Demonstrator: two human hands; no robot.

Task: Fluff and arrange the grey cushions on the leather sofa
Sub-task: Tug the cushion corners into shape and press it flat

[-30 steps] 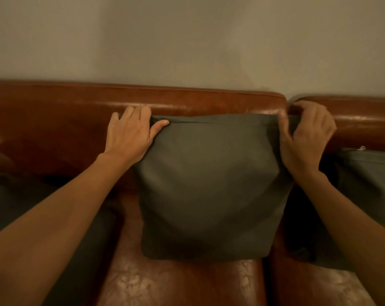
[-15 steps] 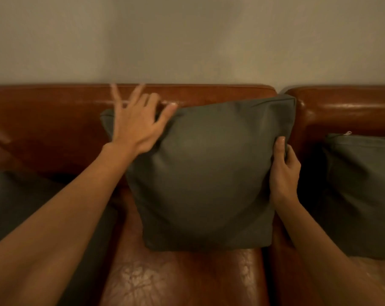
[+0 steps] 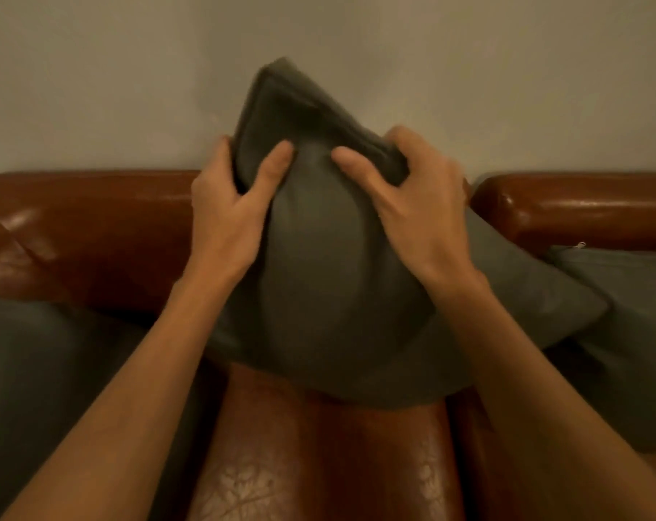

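Grey cushion (image 3: 330, 280) corner-up, in left hand (image 3: 227, 216) and right hand (image 3: 413, 204); leather sofa (image 3: 85, 227) beneath

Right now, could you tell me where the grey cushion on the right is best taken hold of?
Take the right cushion by its top edge, from above and in front. It leans upright against the sofa back, so that edge is exposed, while the middle cushion overlaps its left side.

A home living room: brown leather sofa (image 3: 74, 235), grey cushions (image 3: 319, 295), plain wall (image 3: 93, 69).
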